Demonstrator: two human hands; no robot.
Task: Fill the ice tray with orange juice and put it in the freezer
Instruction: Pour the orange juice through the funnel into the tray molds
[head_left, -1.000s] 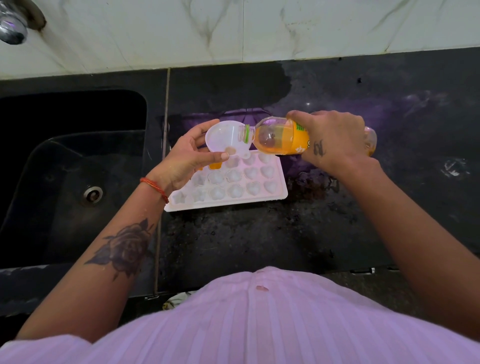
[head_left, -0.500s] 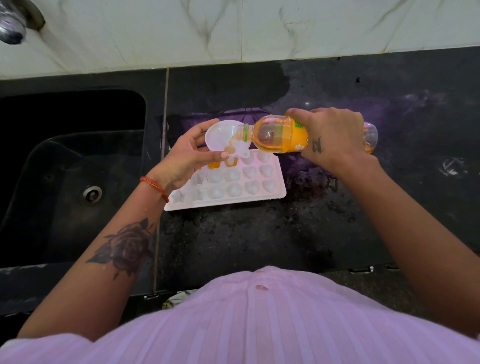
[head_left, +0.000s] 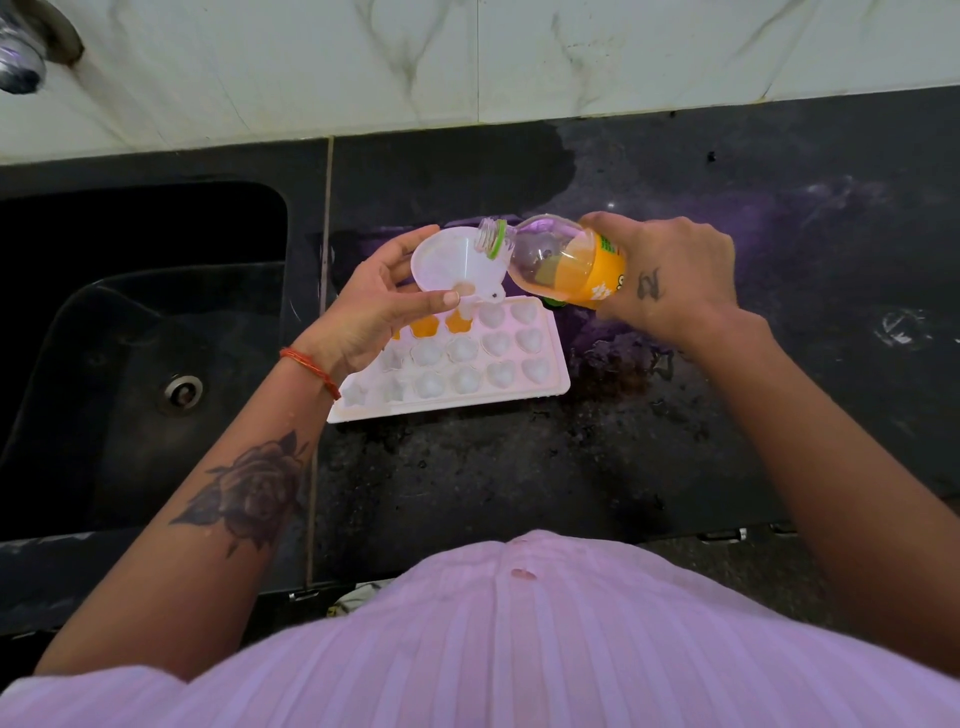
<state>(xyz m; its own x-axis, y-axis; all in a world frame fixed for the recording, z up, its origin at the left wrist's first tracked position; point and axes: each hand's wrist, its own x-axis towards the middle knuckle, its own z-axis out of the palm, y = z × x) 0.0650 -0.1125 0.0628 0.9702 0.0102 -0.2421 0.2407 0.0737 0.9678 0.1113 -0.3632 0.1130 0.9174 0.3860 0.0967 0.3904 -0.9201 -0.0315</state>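
Note:
A white ice tray (head_left: 524, 387) with shaped cells lies on the black counter. Orange juice fills two cells in its far row (head_left: 439, 326); the rest look pale. My left hand (head_left: 371, 306) holds a white funnel (head_left: 447, 260) over the far row, thumb on its near rim. My right hand (head_left: 670, 275) grips an open orange juice bottle (head_left: 566, 265), raised at the neck so the juice sits back from the mouth. The bottle's mouth hangs at the funnel's right rim. A green cap (head_left: 551, 301) peeks out under the bottle.
A black sink (head_left: 130, 332) with a metal drain (head_left: 182, 391) lies to the left of the tray. A tap (head_left: 21, 57) sticks out at the top left. White marble tiles (head_left: 519, 57) back the counter (head_left: 519, 478). My pink shirt fills the bottom.
The bottle's neck has tipped up and pouring has stopped. A second cell in the far row now holds juice. The funnel has shifted slightly right along that row.

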